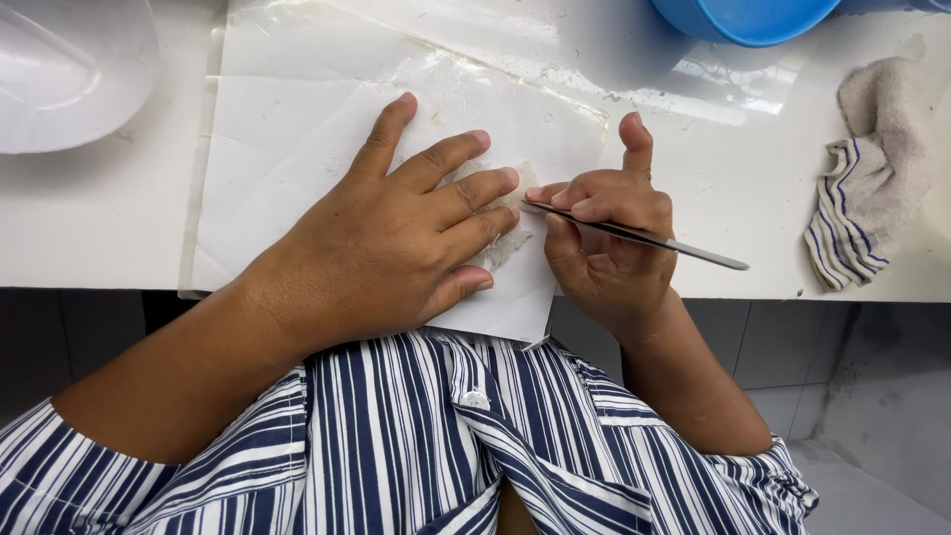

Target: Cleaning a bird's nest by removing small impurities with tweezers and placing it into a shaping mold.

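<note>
My left hand (396,233) lies flat, fingers spread, on a white sheet of paper (277,159) and presses down a small pale, translucent piece of material (505,248) that shows past my fingertips. My right hand (604,243) grips a thin metal tool like tweezers (674,243). Its tip points left and touches the pale piece near my left fingertips, while its far end sticks out to the right. My right index finger is raised.
A clear plastic sheet (555,59) lies under and beyond the paper on the white counter (99,218). A blue bowl (743,18) sits at the top edge, a striped cloth (872,168) at right, a clear plastic lid (69,69) at top left. The counter edge runs just before my body.
</note>
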